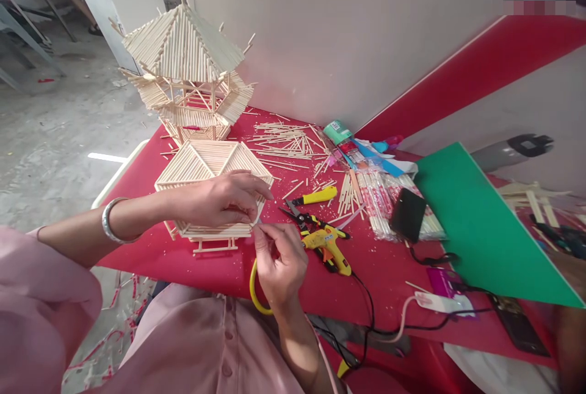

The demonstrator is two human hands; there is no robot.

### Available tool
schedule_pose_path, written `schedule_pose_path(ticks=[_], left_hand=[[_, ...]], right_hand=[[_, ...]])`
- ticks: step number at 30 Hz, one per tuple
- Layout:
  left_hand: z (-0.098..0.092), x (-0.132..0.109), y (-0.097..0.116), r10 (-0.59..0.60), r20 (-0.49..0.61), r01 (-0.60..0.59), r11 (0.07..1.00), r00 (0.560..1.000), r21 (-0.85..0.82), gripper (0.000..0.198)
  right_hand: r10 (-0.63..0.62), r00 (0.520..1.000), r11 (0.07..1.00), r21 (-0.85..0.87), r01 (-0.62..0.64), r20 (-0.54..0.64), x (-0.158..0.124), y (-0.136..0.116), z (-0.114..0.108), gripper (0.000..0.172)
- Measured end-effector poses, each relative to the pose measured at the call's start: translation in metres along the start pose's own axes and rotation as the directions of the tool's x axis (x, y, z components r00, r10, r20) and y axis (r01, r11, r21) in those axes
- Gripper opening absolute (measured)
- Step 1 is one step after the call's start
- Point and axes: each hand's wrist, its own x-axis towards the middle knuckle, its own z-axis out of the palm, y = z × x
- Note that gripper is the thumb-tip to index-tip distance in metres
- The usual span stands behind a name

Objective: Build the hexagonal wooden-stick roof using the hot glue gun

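Note:
A hexagonal platform of thin wooden sticks (183, 168) stands on short stick legs on the red table, directly in front of me. My left hand (233, 199), a silver bracelet at its wrist, reaches across the platform with bent fingers pinched near its right front corner. Just beside those fingertips, my right hand (281, 260) pinches thumb and finger together at the same corner. Whatever lies between the fingers of either hand is too small to name. A yellow ring (254, 296) shows next to my right wrist. Close by on the right lies a yellow glue gun (327, 250).
A tiered stick pagoda (187, 46) rises behind the platform. Loose sticks (286, 141), pliers (297, 217), a yellow-handled cutter (320, 196), packs of sticks (375, 199) and a dark phone-like object (407, 214) lie rightward. A green board (485, 217) leans there; cables trail below.

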Motion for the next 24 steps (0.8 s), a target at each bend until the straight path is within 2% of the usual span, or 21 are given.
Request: schedule_pose_path(ticks=[7, 13, 16, 19, 21, 24], left_hand=[[-0.001, 0.002, 0.007, 0.008, -0.043, -0.008, 1.000, 0.999, -0.017, 0.014], [-0.002, 0.003, 0.013, -0.037, -0.018, 0.038, 0.999, 0.999, 0.030, 0.017], [-0.002, 0.003, 0.015, -0.055, -0.015, 0.056, 0.997, 0.998, 0.050, 0.017], [-0.003, 0.002, 0.014, -0.066, -0.042, 0.065, 0.998, 0.997, -0.010, 0.018], [-0.003, 0.001, 0.013, -0.082, -0.055, 0.078, 0.994, 0.995, -0.082, 0.018], [-0.003, 0.001, 0.012, -0.121, -0.058, 0.111, 0.982, 0.991, -0.151, 0.017]], right_hand=[[0.004, 0.999, 1.000, 0.009, -0.004, -0.044, 0.003, -0.004, -0.005, 0.009], [-0.052, 0.998, 0.999, -0.012, 0.052, -0.029, 0.008, -0.009, -0.004, 0.007], [-0.084, 0.996, 0.996, -0.022, 0.084, 0.002, 0.007, -0.003, -0.013, 0.013], [-0.112, 0.994, 0.981, -0.161, 0.111, 0.000, 0.001, 0.024, -0.038, 0.021], [-0.054, 0.998, 0.952, -0.303, 0.046, -0.018, -0.007, 0.055, -0.062, 0.024], [0.085, 0.996, 0.798, -0.598, -0.078, -0.017, -0.026, 0.107, -0.098, 0.042]])
